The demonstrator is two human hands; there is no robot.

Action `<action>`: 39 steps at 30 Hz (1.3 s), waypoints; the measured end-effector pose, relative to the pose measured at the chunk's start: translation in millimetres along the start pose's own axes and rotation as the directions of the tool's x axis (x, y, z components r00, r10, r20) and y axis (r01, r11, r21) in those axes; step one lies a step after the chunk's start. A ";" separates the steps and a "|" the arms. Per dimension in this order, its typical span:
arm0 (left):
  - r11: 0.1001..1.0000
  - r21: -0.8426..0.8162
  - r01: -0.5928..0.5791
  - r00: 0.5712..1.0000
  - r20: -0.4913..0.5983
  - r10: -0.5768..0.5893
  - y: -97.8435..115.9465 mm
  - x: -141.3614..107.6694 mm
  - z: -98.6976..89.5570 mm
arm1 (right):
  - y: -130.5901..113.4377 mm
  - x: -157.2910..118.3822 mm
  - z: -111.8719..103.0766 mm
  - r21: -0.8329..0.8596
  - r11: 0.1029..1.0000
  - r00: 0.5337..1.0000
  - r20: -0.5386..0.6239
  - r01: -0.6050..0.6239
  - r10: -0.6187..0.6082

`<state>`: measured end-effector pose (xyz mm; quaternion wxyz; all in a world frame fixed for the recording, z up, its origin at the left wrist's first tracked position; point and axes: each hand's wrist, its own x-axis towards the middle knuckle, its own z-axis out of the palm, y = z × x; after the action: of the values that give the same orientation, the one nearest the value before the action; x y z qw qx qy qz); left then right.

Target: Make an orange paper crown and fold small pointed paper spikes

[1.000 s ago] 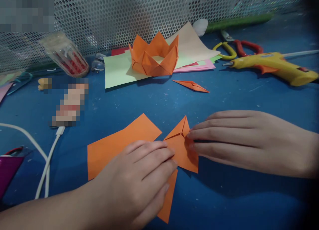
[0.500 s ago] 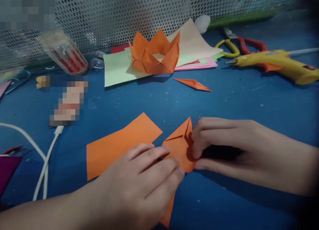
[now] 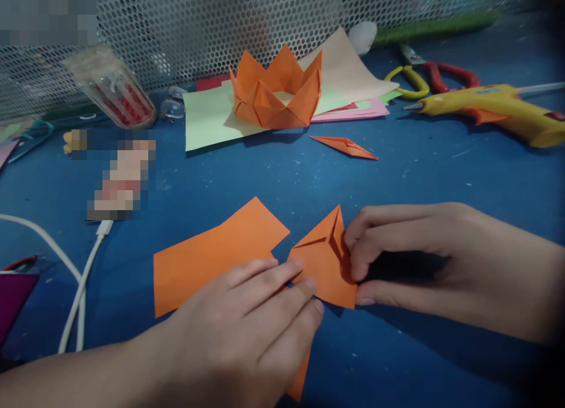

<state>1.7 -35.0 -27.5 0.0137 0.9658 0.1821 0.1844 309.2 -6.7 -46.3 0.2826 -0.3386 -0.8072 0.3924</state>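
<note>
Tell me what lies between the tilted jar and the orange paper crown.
Head view: right of the jar, a small clear object, then the left part of the pale green sheet, reaching the crown.

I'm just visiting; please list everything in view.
folded paper: one, orange, front centre
loose paper: count unclear, orange, front
paper crown: one, orange, back centre
folded sliver: one, orange, before crown
stacked sheets: several, mixed colours, under crown
glue gun: one, yellow, right
handled tool: one, yellow-red, behind gun
container: one, clear, back left
cable: one or more, white, left
mesh panel: one, grey, back
table: one, blue, underneath
unclear items: several, mixed colours, edges
left hand: one, bare, front
right hand: one, bare, front right
</note>
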 end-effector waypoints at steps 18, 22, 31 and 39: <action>1.000 -0.029 0.002 1.000 -0.006 -0.002 -1.0 3.6 2.2 | -6.1 -3.9 -0.5 -0.139 0.984 0.994 0.035 0.107 -0.103; 1.000 -0.031 0.007 1.000 -0.013 -0.007 -0.9 4.8 1.4 | -5.1 -3.7 3.0 -0.136 0.986 0.995 -0.013 0.095 -0.097; 1.000 -0.024 0.003 0.999 -0.039 -0.004 -2.7 6.3 2.4 | 0.4 -3.0 8.1 -0.211 0.957 0.979 -0.008 0.198 -0.205; 0.999 -0.025 0.029 1.000 -0.003 -0.030 -3.4 3.2 1.8 | -3.5 8.3 11.7 -0.310 0.930 0.977 -0.014 0.196 -0.211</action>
<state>4.0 -30.6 -28.4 0.0280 0.9624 0.1940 0.1882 294.6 -7.2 -48.1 0.2843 -0.3021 -0.8822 0.2226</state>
